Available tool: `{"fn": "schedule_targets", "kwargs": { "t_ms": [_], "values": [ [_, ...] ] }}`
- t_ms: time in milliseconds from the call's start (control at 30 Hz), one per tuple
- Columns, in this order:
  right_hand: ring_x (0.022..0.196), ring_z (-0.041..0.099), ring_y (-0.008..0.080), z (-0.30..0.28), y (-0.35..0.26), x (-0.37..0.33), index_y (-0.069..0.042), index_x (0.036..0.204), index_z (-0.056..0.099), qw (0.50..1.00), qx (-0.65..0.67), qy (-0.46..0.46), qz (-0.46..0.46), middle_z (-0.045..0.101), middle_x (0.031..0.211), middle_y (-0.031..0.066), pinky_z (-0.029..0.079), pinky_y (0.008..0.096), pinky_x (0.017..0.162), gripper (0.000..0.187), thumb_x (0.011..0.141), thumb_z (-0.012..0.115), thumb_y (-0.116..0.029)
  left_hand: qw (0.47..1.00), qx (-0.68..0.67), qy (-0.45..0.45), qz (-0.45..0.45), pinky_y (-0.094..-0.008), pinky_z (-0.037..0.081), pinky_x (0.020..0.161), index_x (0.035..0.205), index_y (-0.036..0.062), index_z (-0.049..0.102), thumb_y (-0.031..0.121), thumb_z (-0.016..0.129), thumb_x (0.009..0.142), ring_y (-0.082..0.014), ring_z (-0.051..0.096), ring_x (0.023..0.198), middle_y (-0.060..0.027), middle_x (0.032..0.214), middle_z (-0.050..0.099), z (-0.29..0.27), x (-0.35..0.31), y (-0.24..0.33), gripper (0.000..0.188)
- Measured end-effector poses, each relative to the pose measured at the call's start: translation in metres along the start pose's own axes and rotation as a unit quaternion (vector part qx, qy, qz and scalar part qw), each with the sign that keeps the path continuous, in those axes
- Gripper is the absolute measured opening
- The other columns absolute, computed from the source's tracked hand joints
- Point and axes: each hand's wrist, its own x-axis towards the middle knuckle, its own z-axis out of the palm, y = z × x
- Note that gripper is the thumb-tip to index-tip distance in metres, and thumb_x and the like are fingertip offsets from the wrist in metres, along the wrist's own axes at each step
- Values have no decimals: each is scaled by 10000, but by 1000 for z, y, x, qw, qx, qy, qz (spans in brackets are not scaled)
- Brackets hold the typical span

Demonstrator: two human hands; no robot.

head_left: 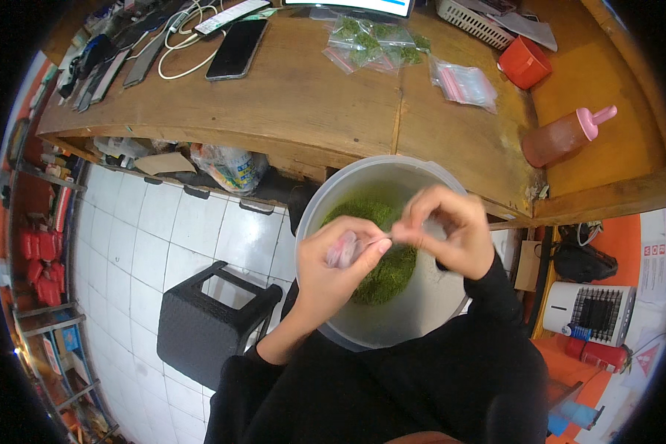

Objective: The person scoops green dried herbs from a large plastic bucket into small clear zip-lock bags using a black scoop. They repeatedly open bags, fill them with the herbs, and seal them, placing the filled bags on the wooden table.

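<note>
1. Left hand (pixel 328 275): fingers closed on small plastic bag (pixel 343 251), over tub (pixel 438 300) by desk's (pixel 296 89) front edge.
2. Right hand (pixel 466 240): fingers nearly pinched, blurred; can't tell grip.
3. Likely opening bag; next calls for parting edges.

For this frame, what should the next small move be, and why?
I'd probably ease the clear plastic bag open: no green shows in its visible part, the left hand holds it bunched, the right hand pinches at its edge, and green plant material lies below in the bucket.
</note>
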Motion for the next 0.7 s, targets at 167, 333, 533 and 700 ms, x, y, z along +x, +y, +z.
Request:
{"fn": "schedule_targets", "kwargs": {
  "t_ms": [167, 333, 533, 700],
  "values": [
    [928, 585, 271, -23, -10, 55, -34, 892, 616, 894, -369, 119, -226, 616, 932, 108, 449, 342, 816, 272, 656, 727, -109, 988, -139, 38, 64, -222, 423, 727, 955, 57, 351, 6, 627, 782, -104, 534, 785, -3, 705, 417, 1, 2, -6, 329],
    [956, 579, 295, 7, -7, 24, -41, 937, 610, 973, -206, -24, -103, 599, 1008, 122, 440, 354, 851, 399, 633, 769, -245, 962, -226, 110, 108, -253, 439, 733, 869, 49, 375, -23, 641, 757, -125, 511, 758, -23, 686, 432, 3, 3, -7, 297],
    [694, 584, 240, 32, -7, -7, 21, 777, 588, 990, -103, -89, -22, 581, 779, 109, 457, 303, 617, 191, 723, 698, -125, 993, -106, 43, 17, -216, 420, 666, 789, 39, 447, 20, 695, 725, -83, 502, 728, -10, 709, 503, -8, -3, -4, 257],
    [662, 577, 179, 27, -2, -5, 36, 731, 588, 999, -23, -9, 40, 586, 738, 113, 444, 261, 573, 150, 819, 583, -86, 985, -154, 74, -28, -182, 380, 568, 789, 12, 571, 94, 693, 759, -38, 479, 660, 5, 738, 554, -11, -1, -5, 150]
  ]
}}
